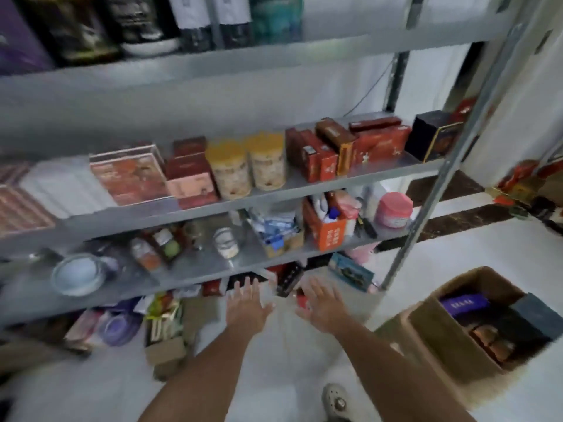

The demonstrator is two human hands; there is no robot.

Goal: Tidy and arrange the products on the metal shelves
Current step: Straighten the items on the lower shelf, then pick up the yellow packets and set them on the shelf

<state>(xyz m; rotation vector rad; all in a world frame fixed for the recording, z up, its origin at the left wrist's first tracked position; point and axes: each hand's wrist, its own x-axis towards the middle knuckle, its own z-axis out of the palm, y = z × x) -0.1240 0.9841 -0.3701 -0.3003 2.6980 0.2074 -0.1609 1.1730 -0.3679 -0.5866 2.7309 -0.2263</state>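
A grey metal shelf rack (pixel 213 208) fills the view, blurred by motion. Its middle shelf carries red boxes (pixel 323 150), two yellow-lidded canisters (pixel 249 166) and a black box (pixel 432 135). The shelf below holds jars, a bowl (pixel 77 274), an orange box (pixel 327 229) and a pink tub (pixel 393 210). Both my arms stretch down toward the lowest level. My left hand (pixel 246 303) is spread with straight fingers and holds nothing. My right hand (pixel 320 300) is spread too, just in front of a small red item (pixel 301 300), and I cannot tell if it touches it.
An open cardboard box (pixel 426 345) with dark and purple packs stands on the white floor at the right. Loose packets, a purple lid (pixel 117 328) and a small carton (pixel 164 339) lie on the floor under the rack. My shoe (pixel 335 400) shows at the bottom.
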